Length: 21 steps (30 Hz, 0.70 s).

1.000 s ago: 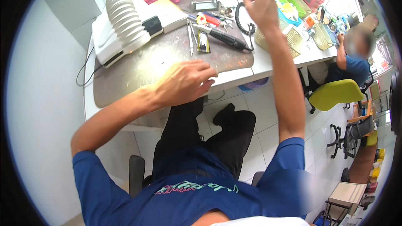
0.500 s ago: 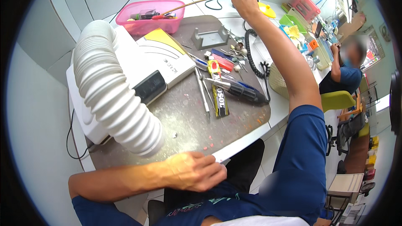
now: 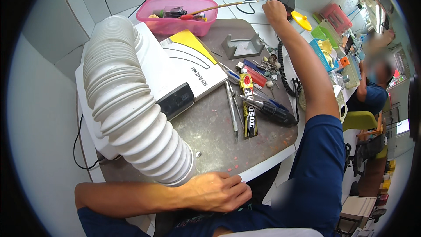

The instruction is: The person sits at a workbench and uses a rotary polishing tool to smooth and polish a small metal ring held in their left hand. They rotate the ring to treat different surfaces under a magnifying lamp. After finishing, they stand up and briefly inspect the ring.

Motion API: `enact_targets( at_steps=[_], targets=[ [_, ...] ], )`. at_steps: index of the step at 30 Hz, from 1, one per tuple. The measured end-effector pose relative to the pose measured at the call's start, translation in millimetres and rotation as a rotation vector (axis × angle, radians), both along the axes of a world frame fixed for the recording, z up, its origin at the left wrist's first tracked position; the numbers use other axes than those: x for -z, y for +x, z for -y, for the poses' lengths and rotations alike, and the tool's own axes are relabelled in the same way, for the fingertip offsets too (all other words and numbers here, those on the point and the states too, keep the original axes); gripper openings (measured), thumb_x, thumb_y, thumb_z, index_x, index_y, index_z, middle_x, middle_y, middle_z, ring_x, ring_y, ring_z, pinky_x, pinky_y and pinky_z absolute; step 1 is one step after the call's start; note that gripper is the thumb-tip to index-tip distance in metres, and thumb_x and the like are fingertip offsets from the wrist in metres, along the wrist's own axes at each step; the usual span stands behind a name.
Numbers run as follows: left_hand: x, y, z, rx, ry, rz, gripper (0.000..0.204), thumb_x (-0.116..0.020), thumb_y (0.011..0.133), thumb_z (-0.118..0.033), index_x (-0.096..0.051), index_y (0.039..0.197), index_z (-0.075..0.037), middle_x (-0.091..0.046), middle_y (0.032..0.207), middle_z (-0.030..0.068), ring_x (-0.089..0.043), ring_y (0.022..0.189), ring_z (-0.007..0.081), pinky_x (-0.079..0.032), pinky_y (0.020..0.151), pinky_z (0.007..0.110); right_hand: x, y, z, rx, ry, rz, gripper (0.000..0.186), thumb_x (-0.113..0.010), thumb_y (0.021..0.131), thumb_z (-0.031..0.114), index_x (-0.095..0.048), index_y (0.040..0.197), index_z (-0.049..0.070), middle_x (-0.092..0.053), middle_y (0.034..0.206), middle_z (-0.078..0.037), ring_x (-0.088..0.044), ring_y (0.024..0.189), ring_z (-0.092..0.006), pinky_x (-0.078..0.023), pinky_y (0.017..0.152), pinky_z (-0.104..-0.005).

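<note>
**Currently: right hand at the far black box, left hand at the near table edge**

Currently the right hand (image 3: 275, 11) is stretched to the far side of the work table (image 3: 263, 169) and rests on a small black box (image 3: 287, 1) from which a black coiled cord (image 3: 284, 70) runs back toward the person. The fingers curl over the near side of the box; whether they actually clamp it cannot be told, as the fingertips are hidden behind the hand.

The left hand (image 3: 219, 192) lies at the near edge of the table, fingers loosely bent, palm down, holding nothing. It touches the table rim just below the mouth of the white ribbed hose (image 3: 127, 109).

The hose arches over a white extraction unit (image 3: 151, 68) that occupies the left part of the table. A booklet with a yellow corner (image 3: 193, 59) lies on that unit.

On the grey mat (image 3: 210, 131), right of the unit, lies a black rotary handpiece (image 3: 267, 109), near the right forearm. Just beside it are a yellow-and-black tube (image 3: 249, 109) and a slim metal hand tool (image 3: 231, 109).

Farther back stand a grey tool stand (image 3: 242, 46) and a pink tray (image 3: 175, 15) holding small tools, with a long brush (image 3: 219, 7) laid across its rim.

Another person in a blue shirt (image 3: 372, 92) sits well apart at the right.
</note>
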State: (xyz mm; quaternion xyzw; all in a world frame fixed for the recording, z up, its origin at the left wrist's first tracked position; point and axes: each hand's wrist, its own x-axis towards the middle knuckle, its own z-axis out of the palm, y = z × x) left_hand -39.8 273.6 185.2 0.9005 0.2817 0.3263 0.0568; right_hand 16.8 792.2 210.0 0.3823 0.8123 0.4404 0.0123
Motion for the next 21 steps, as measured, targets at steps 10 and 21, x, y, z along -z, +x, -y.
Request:
enact_targets(
  at_steps=[10,21],
  targets=[
    [-4.0,11.4,15.5,-0.080,-0.055,-0.023,0.013,-0.060,0.077,-0.016,-0.060,0.088,-0.007,-0.055,0.073,0.0000,-0.061,0.069,0.0133,-0.051,0.058,0.026,-74.6,8.7,79.8,-0.223,-0.004,-0.267,0.014,-0.067,0.083,0.013,-0.075,0.090,0.005,-0.073,0.082,-0.012,-0.072,0.079,-0.0254,-0.057,0.071,-0.0356],
    [-18.4,8.7,10.4,-0.202,-0.022,-0.034,0.011,-0.071,0.081,-0.014,-0.063,0.084,-0.008,-0.061,0.071,0.0053,-0.064,0.065,0.0223,-0.054,0.057,0.035,-148.3,120.5,316.1,-0.620,-0.538,-0.907,0.020,-0.066,0.091,0.020,-0.074,0.101,0.004,-0.075,0.084,-0.007,-0.071,0.079,-0.0137,-0.057,0.070,-0.0304]
  ],
)
